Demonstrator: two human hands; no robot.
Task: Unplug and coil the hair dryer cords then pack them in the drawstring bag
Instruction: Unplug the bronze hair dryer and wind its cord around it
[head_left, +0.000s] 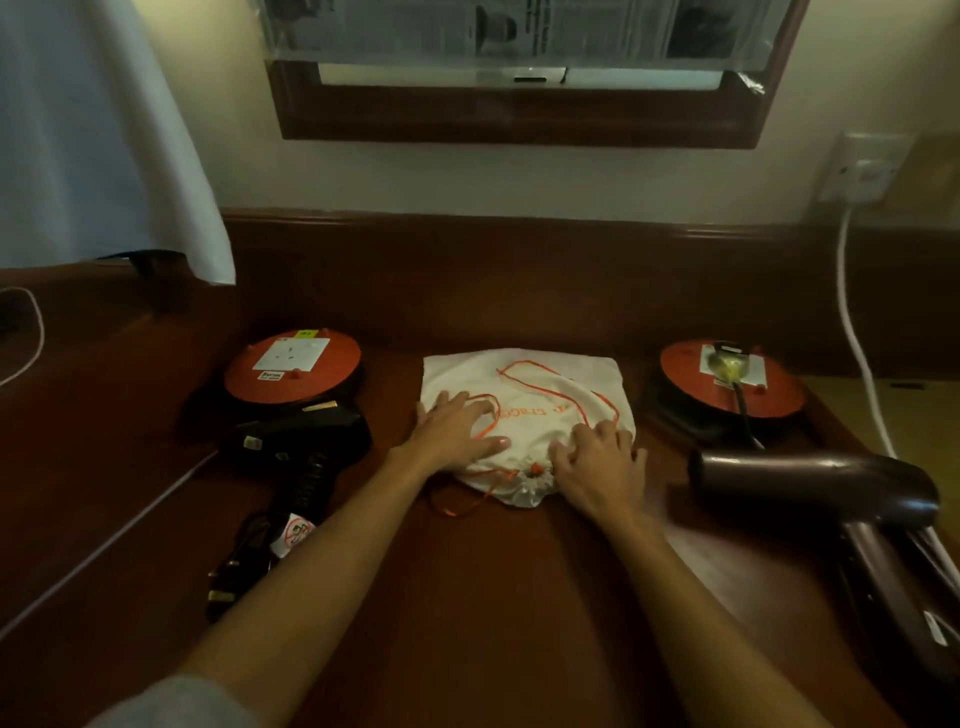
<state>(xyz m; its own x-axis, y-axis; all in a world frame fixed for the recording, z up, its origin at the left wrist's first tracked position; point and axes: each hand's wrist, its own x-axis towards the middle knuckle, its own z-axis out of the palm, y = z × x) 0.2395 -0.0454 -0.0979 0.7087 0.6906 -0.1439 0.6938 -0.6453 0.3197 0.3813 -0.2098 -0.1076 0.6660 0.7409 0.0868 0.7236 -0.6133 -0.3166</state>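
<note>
Desk (493, 597): dark wood; my white drawstring bag (524, 384) lies mid-desk toward the back edge, mouth cinched.
Dryers: black hair dryer (301, 441) left, cord loose, unplugged; brown hair dryer (810, 483) right, still plugged into the right reel (732, 379).
Hands: left hand (457, 431) flat on the bag; right hand (597, 462) fingers bent at its mouth, grip unclear.
Remaining: coiling, packing.

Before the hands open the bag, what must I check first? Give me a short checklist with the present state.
1. Drawstring bag within reach, both hands on it: ok.
2. Bag mouth open: not ok, cinched.
3. Left dryer unplugged, its plug on the desk: ok.
4. Right dryer unplugged: not ok, a plug sits in the right reel.
5. Cords coiled: cannot tell.
</note>
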